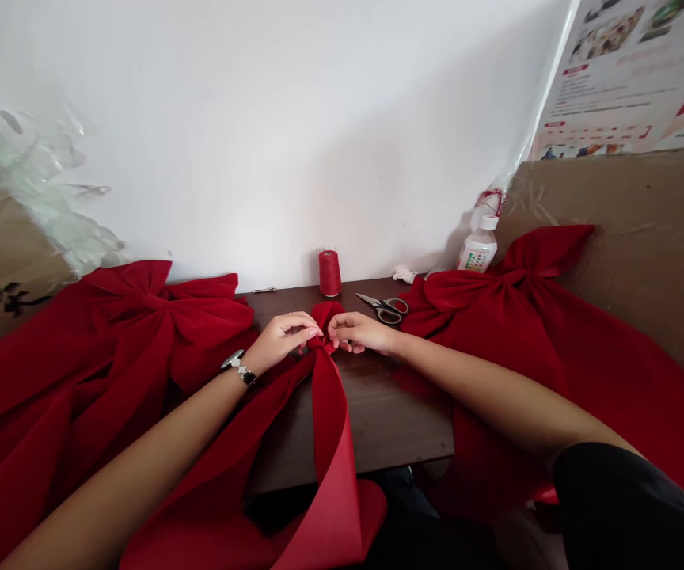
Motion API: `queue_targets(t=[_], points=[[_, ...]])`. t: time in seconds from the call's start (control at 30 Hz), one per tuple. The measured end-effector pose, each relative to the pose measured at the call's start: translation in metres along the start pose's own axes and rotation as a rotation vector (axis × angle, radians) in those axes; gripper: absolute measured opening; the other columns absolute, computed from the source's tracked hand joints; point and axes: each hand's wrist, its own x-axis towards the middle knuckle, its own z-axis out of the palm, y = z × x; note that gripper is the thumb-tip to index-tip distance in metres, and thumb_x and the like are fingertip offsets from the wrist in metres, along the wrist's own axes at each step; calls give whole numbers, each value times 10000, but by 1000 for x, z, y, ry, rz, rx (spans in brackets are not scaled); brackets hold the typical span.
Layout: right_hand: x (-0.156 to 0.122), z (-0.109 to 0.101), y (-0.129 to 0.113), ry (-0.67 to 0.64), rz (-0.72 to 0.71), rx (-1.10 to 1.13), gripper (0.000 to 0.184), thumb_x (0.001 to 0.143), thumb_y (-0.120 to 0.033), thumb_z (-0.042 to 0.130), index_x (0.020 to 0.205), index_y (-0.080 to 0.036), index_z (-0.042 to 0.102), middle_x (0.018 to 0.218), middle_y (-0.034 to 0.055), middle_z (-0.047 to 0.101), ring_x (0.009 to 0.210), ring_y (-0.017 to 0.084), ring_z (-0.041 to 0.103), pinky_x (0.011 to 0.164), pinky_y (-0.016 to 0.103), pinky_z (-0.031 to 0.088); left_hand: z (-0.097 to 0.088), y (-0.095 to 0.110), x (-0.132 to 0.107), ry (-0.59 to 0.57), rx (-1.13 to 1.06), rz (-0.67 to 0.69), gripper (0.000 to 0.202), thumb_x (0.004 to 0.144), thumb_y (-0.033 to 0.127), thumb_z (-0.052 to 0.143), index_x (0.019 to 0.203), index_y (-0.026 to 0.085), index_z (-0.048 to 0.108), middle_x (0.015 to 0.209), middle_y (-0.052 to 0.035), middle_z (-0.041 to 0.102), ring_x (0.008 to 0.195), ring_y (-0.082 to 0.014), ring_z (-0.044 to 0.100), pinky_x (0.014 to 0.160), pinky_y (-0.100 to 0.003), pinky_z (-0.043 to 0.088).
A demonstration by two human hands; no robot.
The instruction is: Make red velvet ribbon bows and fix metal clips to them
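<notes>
On the dark counter (pixel 401 416), between a left bow (pixel 155 309) and a right bow (pixel 532 309), a long red ribbon (pixel 330 404) trails over the front edge, its gathered knot (pixel 326 345) pinched by the nearly closed left hand (pixel 284 340) and right hand (pixel 361 330), before scissors (pixel 383 306) and a thread spool (pixel 330 275).

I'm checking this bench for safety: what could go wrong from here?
The scissors lie just beyond the right hand, so a careless reach might nick it. Thin spikes, perhaps needles, stand up from the spool and could prick anyone grabbing it. The ribbon hangs over the front edge of the table; a snag might tug it from the left hand.
</notes>
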Motion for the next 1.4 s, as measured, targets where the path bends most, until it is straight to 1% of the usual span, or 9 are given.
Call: queue_targets(t=[0.13,0.27,0.53,0.63,0.73,0.97,1.17,1.3,1.4], points=[[-2,2,0,-20,-84,79,175,751,-301,620,791,-163,521,669,-31,550,497,38,377,430,132,237,-1,3,1,-78,-145,-90,267,805,382,620,786,125,686,921,-60,621,523,-60,448,472,-211,384],[-5,7,0,-98,-177,175,246,772,-370,660,820,-151,560,589,-55,428,518,49,333,462,145,212,0,3,0,-86,-357,-204,245,793,374,641,742,135,648,814,-23,555,567,-71,382,464,-192,301],[-11,11,-7,-219,-223,259,251,786,-363,682,830,-151,555,609,-36,459,514,56,327,461,175,206,1,3,0,-140,-478,-221,267,782,375,627,662,145,565,798,-26,490,581,-91,313,459,-211,247],[-11,9,-9,-255,-233,248,272,785,-374,688,817,-157,527,713,-10,522,526,52,332,460,179,213,2,5,0,-159,-459,-224,288,780,398,626,664,143,557,812,-45,508,594,-98,331,462,-207,263],[-11,4,-11,-333,-252,172,293,805,-394,670,818,-154,503,866,22,557,537,40,335,460,179,222,2,5,0,-194,-438,-236,275,784,403,632,709,143,581,833,-58,549,596,-98,357,477,-208,281],[-11,-7,-16,-447,-242,-266,298,874,-438,574,843,-149,504,826,9,530,654,68,438,552,175,357,0,-3,0,-250,-426,-270,303,778,410,650,682,147,534,700,-3,531,594,-98,406,578,-234,332],[-10,-8,-13,-440,-209,-335,314,875,-457,559,846,-150,502,791,-1,519,632,66,447,546,175,368,1,1,0,-320,-325,-267,295,831,427,594,737,152,549,732,-16,596,585,-94,409,572,-230,324],[-5,-9,-7,-373,-234,-191,358,853,-498,571,851,-151,484,810,7,541,548,47,402,493,181,337,7,6,1,-210,-235,-276,304,832,447,591,764,151,583,685,10,557,575,-90,399,538,-213,300],[-3,-11,-4,-225,-315,-178,378,849,-525,560,832,-159,466,831,27,570,541,56,416,474,189,333,12,9,1,-101,-223,-323,323,789,454,636,734,137,613,659,19,518,561,-84,384,514,-208,272]])
